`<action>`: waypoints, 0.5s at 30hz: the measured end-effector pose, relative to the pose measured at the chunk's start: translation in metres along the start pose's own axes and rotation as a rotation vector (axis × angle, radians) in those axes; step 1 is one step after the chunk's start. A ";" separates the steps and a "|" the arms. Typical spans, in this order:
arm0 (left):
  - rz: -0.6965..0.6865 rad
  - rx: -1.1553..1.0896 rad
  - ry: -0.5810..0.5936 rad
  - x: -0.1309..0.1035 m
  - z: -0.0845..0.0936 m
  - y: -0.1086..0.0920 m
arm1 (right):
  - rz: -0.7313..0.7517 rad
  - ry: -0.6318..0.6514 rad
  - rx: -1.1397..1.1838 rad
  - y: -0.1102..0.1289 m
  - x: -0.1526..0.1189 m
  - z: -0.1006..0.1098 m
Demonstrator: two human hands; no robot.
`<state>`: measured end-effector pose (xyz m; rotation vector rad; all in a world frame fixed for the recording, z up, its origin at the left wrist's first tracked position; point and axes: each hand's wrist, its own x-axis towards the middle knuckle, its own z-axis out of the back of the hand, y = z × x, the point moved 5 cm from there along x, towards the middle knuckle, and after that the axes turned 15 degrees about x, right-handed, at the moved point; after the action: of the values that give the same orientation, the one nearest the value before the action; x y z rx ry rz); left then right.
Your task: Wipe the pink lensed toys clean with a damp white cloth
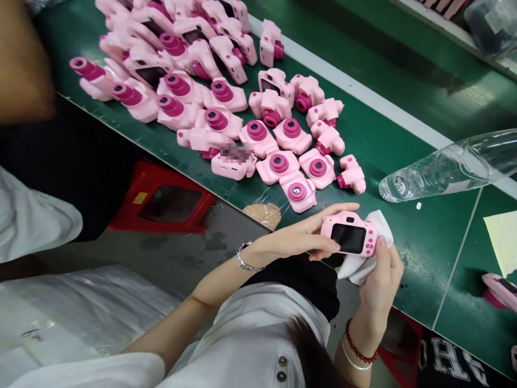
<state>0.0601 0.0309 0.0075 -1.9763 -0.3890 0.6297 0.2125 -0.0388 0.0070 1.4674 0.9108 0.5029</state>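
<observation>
A pink toy camera [352, 237] is held over the table's near edge, its dark screen and magenta buttons facing up. My left hand [313, 234], with a silver band at the wrist, grips the camera's left end, thumb near the screen. On the other side my right hand [383, 269] pinches a white cloth [380, 225] against the camera's right end; the thumb lies beside the buttons. Part of the cloth hangs below the camera. Just beyond, another pink toy camera [298, 192] lies lens up on the green table.
Many pink toy cameras [220, 91] crowd the far left of the green table [404, 237]. A clear plastic bottle [436, 170] lies at the right, near a yellow paper [503, 242]. A red stool [161, 196] stands below the table. Another person's arm [26, 64] shows at upper left.
</observation>
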 end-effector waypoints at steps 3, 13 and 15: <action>0.018 -0.118 0.041 0.004 -0.002 0.005 | -0.027 -0.024 0.030 -0.004 0.003 0.006; 0.018 -0.162 0.114 0.028 -0.019 0.012 | -0.132 -0.038 0.224 -0.012 0.007 0.024; -0.005 -0.115 0.122 0.032 -0.021 0.017 | -0.080 -0.079 0.210 -0.012 0.013 0.040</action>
<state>0.0982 0.0243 -0.0076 -2.1104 -0.3615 0.4897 0.2481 -0.0548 -0.0126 1.6218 0.9775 0.2947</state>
